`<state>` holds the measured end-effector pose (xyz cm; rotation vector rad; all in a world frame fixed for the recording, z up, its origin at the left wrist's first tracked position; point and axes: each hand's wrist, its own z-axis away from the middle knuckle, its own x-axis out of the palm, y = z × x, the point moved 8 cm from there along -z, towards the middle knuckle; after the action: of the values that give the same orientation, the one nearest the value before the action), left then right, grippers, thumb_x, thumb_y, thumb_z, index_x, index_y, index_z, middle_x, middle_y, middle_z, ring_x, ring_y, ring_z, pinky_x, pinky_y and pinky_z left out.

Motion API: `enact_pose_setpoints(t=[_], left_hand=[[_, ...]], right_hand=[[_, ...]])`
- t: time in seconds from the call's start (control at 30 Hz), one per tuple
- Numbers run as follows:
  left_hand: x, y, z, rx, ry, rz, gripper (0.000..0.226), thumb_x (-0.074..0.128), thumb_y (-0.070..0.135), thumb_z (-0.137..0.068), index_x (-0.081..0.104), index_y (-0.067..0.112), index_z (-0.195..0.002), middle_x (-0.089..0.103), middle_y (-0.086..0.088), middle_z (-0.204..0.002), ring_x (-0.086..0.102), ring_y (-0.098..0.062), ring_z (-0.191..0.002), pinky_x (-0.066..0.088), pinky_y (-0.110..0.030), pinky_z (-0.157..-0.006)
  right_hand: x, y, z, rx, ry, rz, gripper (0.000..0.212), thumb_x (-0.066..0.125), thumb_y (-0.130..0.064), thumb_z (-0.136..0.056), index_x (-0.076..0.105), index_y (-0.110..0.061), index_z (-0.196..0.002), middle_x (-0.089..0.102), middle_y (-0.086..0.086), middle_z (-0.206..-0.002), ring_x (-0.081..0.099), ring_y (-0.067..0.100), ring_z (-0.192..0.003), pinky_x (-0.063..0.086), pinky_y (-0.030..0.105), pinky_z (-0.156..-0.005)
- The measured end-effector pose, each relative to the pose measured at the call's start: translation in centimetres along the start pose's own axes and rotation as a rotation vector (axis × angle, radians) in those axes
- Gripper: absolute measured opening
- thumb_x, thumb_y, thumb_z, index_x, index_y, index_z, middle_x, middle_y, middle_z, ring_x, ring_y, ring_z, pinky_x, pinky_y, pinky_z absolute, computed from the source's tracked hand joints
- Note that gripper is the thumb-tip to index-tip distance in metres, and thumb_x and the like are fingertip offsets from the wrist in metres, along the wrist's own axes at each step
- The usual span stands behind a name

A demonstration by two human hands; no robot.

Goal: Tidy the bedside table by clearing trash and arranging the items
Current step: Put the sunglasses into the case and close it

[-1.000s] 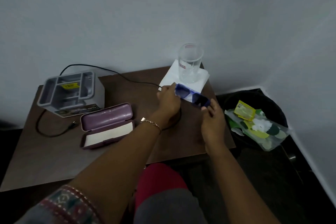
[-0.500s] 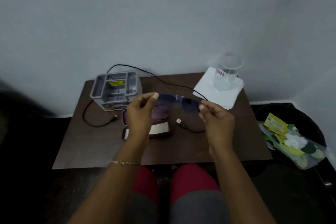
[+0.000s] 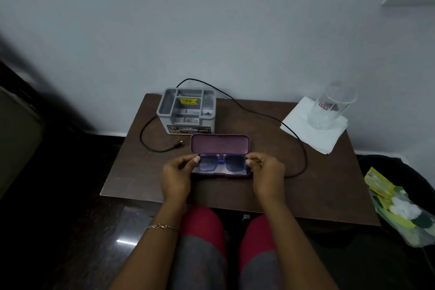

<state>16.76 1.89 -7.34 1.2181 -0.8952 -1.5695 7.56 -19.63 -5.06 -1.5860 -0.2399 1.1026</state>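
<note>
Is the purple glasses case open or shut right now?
Open. The purple glasses case has its lid raised toward the wall, and both hands hold the blue sunglasses over its base.

The word "OPEL" is printed in white on a dark strip label along the front face of the grey organiser box (image 3: 187,110). A yellow sticker (image 3: 188,101) is stuck inside the box's middle compartment; lines of dark print are carried on it, but they are too small to be read. A small red-outlined logo (image 3: 323,106) is printed on the side of the clear glass (image 3: 329,106); its lettering cannot be made out.
</note>
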Motion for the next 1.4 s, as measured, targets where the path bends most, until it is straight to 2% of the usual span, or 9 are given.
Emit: enact_pose_setpoints(t=[0.2, 0.27, 0.37, 0.5, 0.63, 0.8, 1.07, 1.2, 1.4], left_hand=[[-0.3, -0.4, -0.6, 0.084, 0.001, -0.095, 0.009, 0.069, 0.02, -0.08, 0.075, 0.023, -0.087, 0.075, -0.003, -0.091, 0.069, -0.017, -0.086, 0.054, -0.035, -0.079], [-0.3, -0.6, -0.6, 0.08, 0.005, -0.095, 0.01, 0.07, 0.021, -0.08, 0.072, 0.031, -0.083, 0.074, -0.003, -0.092, 0.068, -0.02, -0.087, 0.053, -0.036, -0.078], [-0.2, -0.9, -0.6, 0.033, -0.009, -0.013, 0.016, 0.069, 0.017, -0.08, 0.065, 0.031, -0.088, 0.072, -0.004, -0.098, 0.067, -0.023, -0.092, 0.052, -0.041, -0.082], [0.6, -0.7, -0.6, 0.024, -0.135, 0.069, 0.043, 0.063, 0.009, -0.086, 0.051, 0.015, -0.127, 0.065, -0.006, -0.114, 0.061, -0.019, -0.105, 0.047, -0.039, -0.094], [0.8, -0.5, -0.3, 0.068, -0.222, 0.001, 0.04, 0.053, 0.011, -0.092, 0.051, 0.017, -0.132, 0.063, 0.004, -0.117, 0.058, -0.012, -0.112, 0.043, -0.032, -0.101], [1.1, -0.2, -0.2, 0.093, -0.279, 0.008, 0.041, 0.045, 0.012, -0.096, 0.048, 0.017, -0.136, 0.051, 0.006, -0.139, 0.045, -0.01, -0.13, 0.035, -0.035, -0.111], [0.6, 0.1, 0.2, 0.048, -0.254, 0.084, 0.046, 0.049, 0.006, -0.094, 0.042, 0.025, -0.135, 0.061, -0.006, -0.122, 0.06, -0.017, -0.107, 0.048, -0.023, -0.092], [0.7, 0.2, 0.4, 0.02, -0.267, 0.136, 0.042, 0.046, 0.004, -0.094, 0.043, 0.02, -0.133, 0.06, -0.004, -0.109, 0.064, 0.007, -0.073, 0.047, -0.003, -0.061], [0.8, -0.2, 0.4, -0.015, -0.311, 0.136, 0.037, 0.035, 0.007, -0.098, 0.047, 0.005, -0.133, 0.056, -0.006, -0.117, 0.055, 0.001, -0.089, 0.047, -0.001, -0.066]], right_hand=[[0.6, -1.1, 0.2, -0.134, -0.032, 0.111, 0.017, 0.055, 0.006, -0.082, 0.07, 0.0, -0.075, 0.063, 0.009, -0.074, 0.045, -0.004, -0.057, 0.04, 0.02, -0.075], [0.8, -1.1, 0.5, -0.162, -0.039, 0.15, 0.017, 0.054, 0.006, -0.082, 0.07, -0.001, -0.077, 0.062, 0.009, -0.079, 0.043, -0.004, -0.06, 0.033, 0.009, -0.074], [0.9, -1.2, 1.0, -0.199, -0.045, 0.195, 0.021, 0.051, 0.005, -0.083, 0.07, -0.004, -0.085, 0.058, 0.004, -0.085, 0.046, 0.005, -0.068, 0.025, -0.006, -0.074], [0.5, -0.5, 1.2, -0.132, 0.011, 0.052, 0.03, 0.049, 0.01, -0.081, 0.067, -0.008, -0.097, 0.056, 0.005, -0.1, 0.057, 0.015, -0.078, 0.041, 0.006, -0.073], [0.6, 1.2, 0.8, -0.006, -0.009, -0.101, 0.047, 0.05, 0.011, -0.084, 0.053, -0.009, -0.126, 0.049, 0.009, -0.125, 0.056, 0.009, -0.077, 0.042, 0.002, -0.065], [1.9, 2.7, 0.5, 0.066, -0.169, -0.147, 0.064, 0.047, 0.008, -0.089, 0.031, -0.021, -0.144, 0.044, 0.003, -0.135, 0.053, 0.01, -0.08, 0.045, 0.026, -0.084], [1.2, 2.8, 0.5, 0.115, -0.136, -0.389, 0.048, 0.051, 0.009, -0.085, 0.053, -0.03, -0.114, 0.056, -0.004, -0.117, 0.058, 0.004, -0.089, 0.047, 0.016, -0.074], [1.1, 2.9, 0.5, 0.127, -0.106, -0.411, 0.044, 0.055, 0.01, -0.082, 0.054, -0.033, -0.092, 0.058, -0.003, -0.107, 0.061, 0.013, -0.089, 0.047, 0.018, -0.072], [0.9, 3.4, 0.6, 0.136, -0.076, -0.379, 0.034, 0.058, 0.008, -0.081, 0.058, -0.026, -0.077, 0.063, -0.008, -0.089, 0.061, 0.011, -0.089, 0.047, 0.018, -0.072]])
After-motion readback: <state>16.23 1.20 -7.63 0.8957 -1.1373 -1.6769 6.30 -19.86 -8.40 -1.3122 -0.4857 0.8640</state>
